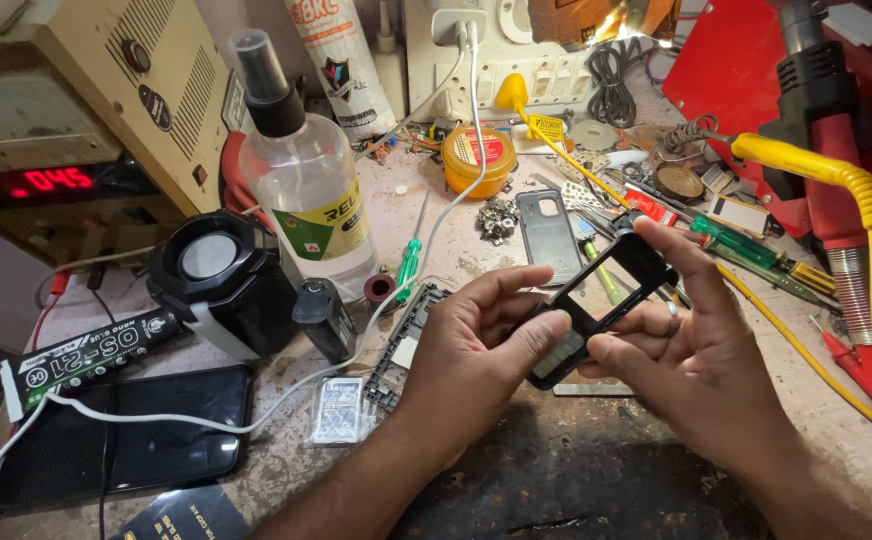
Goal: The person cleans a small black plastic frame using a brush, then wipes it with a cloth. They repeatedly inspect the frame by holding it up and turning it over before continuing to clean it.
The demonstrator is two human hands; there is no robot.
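Black phone frame [596, 300] between both hands [576, 350]

Between the fingers [546, 330], the phone frame [596, 305] looks like matt black plastic. Beneath them the tabletop [556, 470] is rough, stained and scorched dark. Beyond the fingertips, a grey phone cover [548, 235] looks smooth.

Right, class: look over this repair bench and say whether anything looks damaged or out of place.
The bench top near the hands is dark, scorched and pitted. The black phone frame, held in the left hand and right hand, is an empty shell. Screwdrivers and small parts lie scattered behind.
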